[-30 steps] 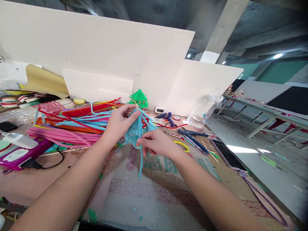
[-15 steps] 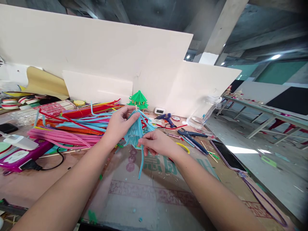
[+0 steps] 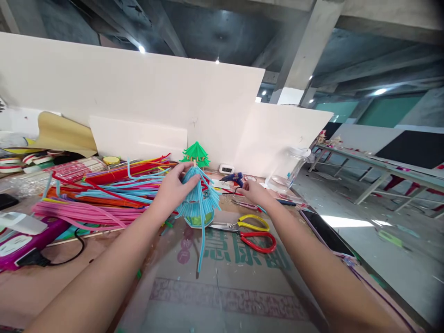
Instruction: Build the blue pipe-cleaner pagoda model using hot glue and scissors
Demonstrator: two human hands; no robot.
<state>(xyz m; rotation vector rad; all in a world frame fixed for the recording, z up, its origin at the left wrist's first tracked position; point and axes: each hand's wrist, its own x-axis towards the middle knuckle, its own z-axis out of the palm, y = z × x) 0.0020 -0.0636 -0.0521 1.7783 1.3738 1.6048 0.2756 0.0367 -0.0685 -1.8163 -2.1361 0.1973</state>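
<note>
My left hand (image 3: 176,187) pinches the top of a blue pipe-cleaner model (image 3: 194,203), which has a skirt of blue strands around a pale green base. One long blue pipe cleaner (image 3: 200,247) hangs down its front. My right hand (image 3: 255,192) reaches to the back of the table, its fingers closed at the handle of a dark blue hot glue gun (image 3: 231,177). Between my forearms lie scissors (image 3: 239,227) with one yellow and one red handle, their blades pointing at the model. A green pipe-cleaner tree (image 3: 196,153) stands behind.
Bundles of pink pipe cleaners (image 3: 90,215) and other colours fill the left, beside a purple power strip (image 3: 52,236). A small digital clock (image 3: 226,169) and a clear jar (image 3: 287,169) stand at the back. A phone (image 3: 324,231) lies at the right edge.
My right hand has left the hanging blue strand and moved back and right to the glue gun. The scissors are now uncovered. The left hand keeps hold of the model.
</note>
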